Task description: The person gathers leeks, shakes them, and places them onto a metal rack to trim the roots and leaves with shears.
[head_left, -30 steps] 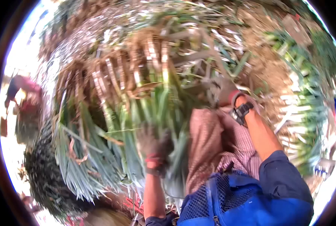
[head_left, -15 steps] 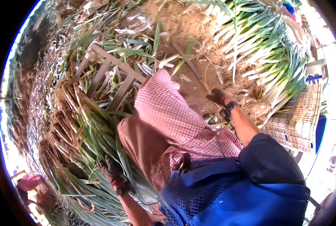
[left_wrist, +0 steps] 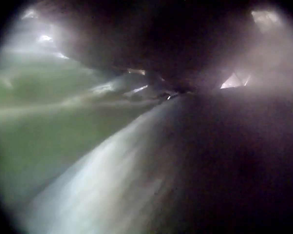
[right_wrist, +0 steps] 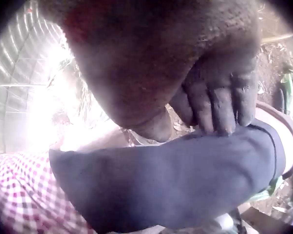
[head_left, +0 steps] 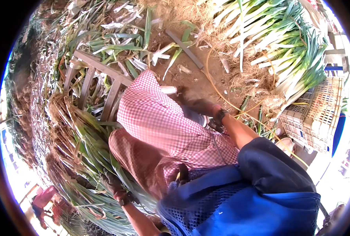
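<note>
My gloved left hand (head_left: 114,186) rests on the leaves of a heap of leeks (head_left: 90,137) at the lower left, its fingers toward the brown roots. Dark and blurred, the left wrist view shows a pale leaf (left_wrist: 95,190) right beside that hand. My gloved right hand (head_left: 202,107), smeared by motion in the head view, is down by my lower leg. In the right wrist view its bent fingers (right_wrist: 219,105) lie at a dark trouser leg (right_wrist: 175,183), holding no tool or leek.
A row of leeks with white stems (head_left: 265,47) lies at the upper right, beside a plastic crate (head_left: 314,114). A slatted wooden frame (head_left: 100,65) stands left of my checked apron (head_left: 151,106). A yellow cord (head_left: 222,94) crosses the soil, and cut leaves (head_left: 128,43) litter the ground.
The head view has swung right from the leek heap toward the crate. My right hand has come in from the soil to my lower leg. The left hand stays on the leeks.
</note>
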`<action>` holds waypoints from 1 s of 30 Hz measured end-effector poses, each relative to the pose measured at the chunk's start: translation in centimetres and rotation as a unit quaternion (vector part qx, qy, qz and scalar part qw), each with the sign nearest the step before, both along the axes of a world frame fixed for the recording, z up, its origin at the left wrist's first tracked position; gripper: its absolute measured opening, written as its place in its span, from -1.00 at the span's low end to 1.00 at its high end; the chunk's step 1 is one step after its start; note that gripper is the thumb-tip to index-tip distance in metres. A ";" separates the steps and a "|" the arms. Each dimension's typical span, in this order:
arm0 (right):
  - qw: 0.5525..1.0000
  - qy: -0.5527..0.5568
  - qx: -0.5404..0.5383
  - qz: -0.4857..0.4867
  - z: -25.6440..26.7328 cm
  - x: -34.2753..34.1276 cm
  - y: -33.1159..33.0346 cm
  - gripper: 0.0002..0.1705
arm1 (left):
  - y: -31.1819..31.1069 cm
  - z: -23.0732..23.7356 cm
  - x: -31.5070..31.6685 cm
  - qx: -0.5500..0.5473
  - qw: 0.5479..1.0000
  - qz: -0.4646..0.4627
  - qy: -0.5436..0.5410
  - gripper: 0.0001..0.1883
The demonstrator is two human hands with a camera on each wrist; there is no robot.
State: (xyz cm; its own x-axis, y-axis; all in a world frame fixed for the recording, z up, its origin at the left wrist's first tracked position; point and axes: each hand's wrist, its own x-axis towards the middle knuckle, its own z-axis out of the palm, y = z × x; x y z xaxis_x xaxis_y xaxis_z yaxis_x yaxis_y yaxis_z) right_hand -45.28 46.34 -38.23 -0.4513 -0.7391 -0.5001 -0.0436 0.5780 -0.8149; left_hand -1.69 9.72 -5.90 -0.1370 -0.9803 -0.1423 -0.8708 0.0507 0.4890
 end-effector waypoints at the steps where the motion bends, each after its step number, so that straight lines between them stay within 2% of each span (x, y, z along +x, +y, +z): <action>1: 0.999 0.034 0.009 0.003 -0.3 0.1 0.5 -0.39 | 0.1 -0.3 -0.1 -0.029 0.999 0.015 -0.021 -0.16; 2: 0.980 0.154 0.062 0.114 -0.3 -0.1 1.8 -0.61 | 0.0 -0.3 0.0 -0.016 1.000 0.015 -0.006 -0.15; 3: 0.959 0.212 0.092 0.167 0.5 -0.5 2.8 -0.70 | -0.1 -0.1 0.0 -0.002 1.000 0.015 0.010 -0.15; 4: 0.930 0.269 0.119 0.219 1.3 -0.9 3.8 -0.77 | -0.2 0.3 -0.1 0.089 0.986 0.020 0.142 -0.16; 5: 0.946 0.191 0.172 0.198 1.6 -1.6 5.0 -0.63 | -0.1 -0.4 0.2 0.074 0.982 0.076 0.156 -0.20; 6: 0.939 0.165 0.208 0.219 3.6 -2.7 5.9 -0.54 | -0.4 -0.7 0.7 0.072 0.990 0.047 0.113 -0.21; 7: 0.929 0.139 0.244 0.242 5.8 -3.8 6.8 -0.45 | -0.8 -0.7 1.4 0.055 0.998 -0.019 0.020 -0.22; 9: 0.918 0.181 0.314 0.162 3.3 -4.7 10.1 -0.56 | -1.0 -1.0 2.4 0.041 0.993 -0.088 -0.064 -0.23; 10: 0.866 0.244 0.297 0.320 8.5 -6.4 9.6 -0.66 | -1.1 -1.1 2.5 0.031 0.992 -0.092 -0.085 -0.23; 11: 0.857 0.292 0.293 0.306 8.3 -7.1 10.9 -0.71 | -1.1 -1.0 2.5 0.021 0.990 -0.096 -0.106 -0.24; 13: 0.856 0.317 0.301 0.275 8.6 -9.1 12.5 -0.75 | -1.3 -1.2 2.9 0.010 0.984 -0.115 -0.133 -0.25; 14: 0.871 0.295 0.308 0.243 6.7 -10.1 13.8 -0.75 | -1.4 -1.3 3.1 0.009 0.982 -0.130 -0.140 -0.25; 16: 0.918 0.249 0.268 0.153 5.4 -11.1 16.1 -0.76 | -1.9 -1.6 4.6 -0.055 0.931 -0.246 -0.265 -0.33; 17: 0.910 0.256 0.273 0.179 10.2 -10.9 15.3 -0.77 | -2.4 -1.8 5.7 0.025 0.967 -0.185 -0.171 -0.38; 18: 0.901 0.264 0.276 0.204 15.4 -10.8 14.3 -0.77 | -3.0 -2.5 6.7 0.002 0.962 -0.207 -0.177 -0.39; 19: 0.946 0.101 0.296 0.082 17.4 -10.9 13.7 -0.77 | -3.4 -2.9 7.3 -0.022 0.956 -0.230 -0.181 -0.40; 20: 0.953 0.020 0.301 -0.025 17.1 -10.0 14.2 -0.76 | -3.0 -2.7 6.9 -0.031 0.960 -0.221 -0.167 -0.40; 21: 0.942 -0.060 0.301 -0.133 17.0 -9.3 14.7 -0.75 | -2.7 -2.3 6.5 -0.073 0.940 -0.268 -0.199 -0.41; 22: 0.960 -0.036 0.272 -0.051 16.6 -8.7 15.8 -0.73 | -2.1 -1.7 5.3 0.001 0.982 -0.156 -0.108 -0.41; 23: 0.970 -0.011 0.240 0.030 16.3 -8.0 16.6 -0.70 | -1.8 -1.3 4.5 0.043 0.992 -0.099 -0.068 -0.42; 24: 0.964 -0.117 0.237 -0.005 18.7 -7.5 16.1 -0.67 | -1.5 -0.9 3.8 0.080 0.996 -0.036 -0.025 -0.43; 25: 0.971 -0.105 0.211 0.046 18.4 -6.8 16.8 -0.63 | -1.2 -0.5 3.0 0.109 0.993 0.029 0.016 -0.43; 26: 0.975 -0.093 0.181 0.093 18.0 -6.0 17.5 -0.57 | -2.5 -1.9 5.3 -0.001 0.987 -0.135 -0.087 -0.44; 27: 0.962 -0.147 0.219 0.074 19.9 -5.4 16.8 -0.51 | -3.5 -3.1 7.2 -0.111 0.932 -0.291 -0.187 -0.45; 29: 0.957 -0.152 0.226 0.100 21.3 -5.1 16.4 -0.48 | -4.0 -3.6 7.9 -0.097 0.940 -0.266 -0.192 -0.47; 30: 0.961 -0.096 0.224 0.134 21.3 -4.8 16.7 -0.46 | -4.1 -3.7 7.9 -0.098 0.942 -0.262 -0.188 -0.49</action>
